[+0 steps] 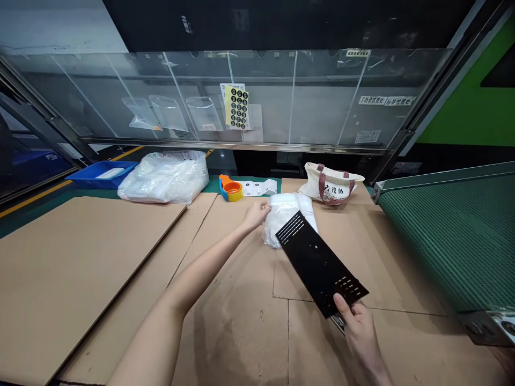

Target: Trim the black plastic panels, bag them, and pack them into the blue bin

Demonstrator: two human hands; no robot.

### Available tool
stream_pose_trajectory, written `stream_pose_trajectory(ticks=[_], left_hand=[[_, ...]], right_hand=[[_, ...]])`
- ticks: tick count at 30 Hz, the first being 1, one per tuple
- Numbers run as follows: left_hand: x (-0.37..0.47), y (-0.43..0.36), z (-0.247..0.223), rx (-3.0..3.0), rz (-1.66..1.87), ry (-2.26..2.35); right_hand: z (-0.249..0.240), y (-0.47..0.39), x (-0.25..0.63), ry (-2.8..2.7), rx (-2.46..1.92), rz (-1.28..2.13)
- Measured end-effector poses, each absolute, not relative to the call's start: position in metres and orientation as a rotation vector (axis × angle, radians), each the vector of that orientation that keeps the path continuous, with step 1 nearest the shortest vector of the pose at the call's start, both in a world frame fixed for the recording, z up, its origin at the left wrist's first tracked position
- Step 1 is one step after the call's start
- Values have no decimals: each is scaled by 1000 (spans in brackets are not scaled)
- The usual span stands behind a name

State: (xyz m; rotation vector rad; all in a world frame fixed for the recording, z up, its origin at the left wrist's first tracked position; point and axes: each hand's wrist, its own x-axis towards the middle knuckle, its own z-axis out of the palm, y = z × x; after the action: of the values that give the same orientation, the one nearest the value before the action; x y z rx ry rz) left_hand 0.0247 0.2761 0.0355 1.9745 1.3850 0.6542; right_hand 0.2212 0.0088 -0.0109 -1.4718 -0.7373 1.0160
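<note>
My right hand point(357, 326) grips one end of a flat black panel point(317, 262), thumb on top. Rows of slots run across both ends of the panel, and a few small holes dot it between them. It is tilted above the table. My left hand point(257, 214) reaches forward, its fingers pinched at the left edge of a stack of clear plastic bags point(287, 206). The panel's far end overlaps part of the stack from my viewpoint. The fingers under the panel are partly hidden.
Cardboard point(241, 327) covers the table. Behind are a tape roll point(232, 190), a cloth bag point(332, 185), a large plastic-wrapped bundle point(164, 177) and a blue tray point(100, 174). A green conveyor belt point(454, 225) runs along the right; a cardboard sheet point(88, 268) lies left.
</note>
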Motion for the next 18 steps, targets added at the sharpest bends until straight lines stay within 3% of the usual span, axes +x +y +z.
stream_pose_trajectory(ticks=[4, 9, 18], left_hand=[[29, 256, 39, 2183, 408, 1277], [46, 225, 44, 2509, 277, 1287], [68, 183, 31, 2868, 168, 1323]], right_hand=[[-3, 9, 215, -348, -1149, 1443], [-12, 11, 193, 21, -1046, 1335], [-12, 5, 180, -21, -1014, 1460]])
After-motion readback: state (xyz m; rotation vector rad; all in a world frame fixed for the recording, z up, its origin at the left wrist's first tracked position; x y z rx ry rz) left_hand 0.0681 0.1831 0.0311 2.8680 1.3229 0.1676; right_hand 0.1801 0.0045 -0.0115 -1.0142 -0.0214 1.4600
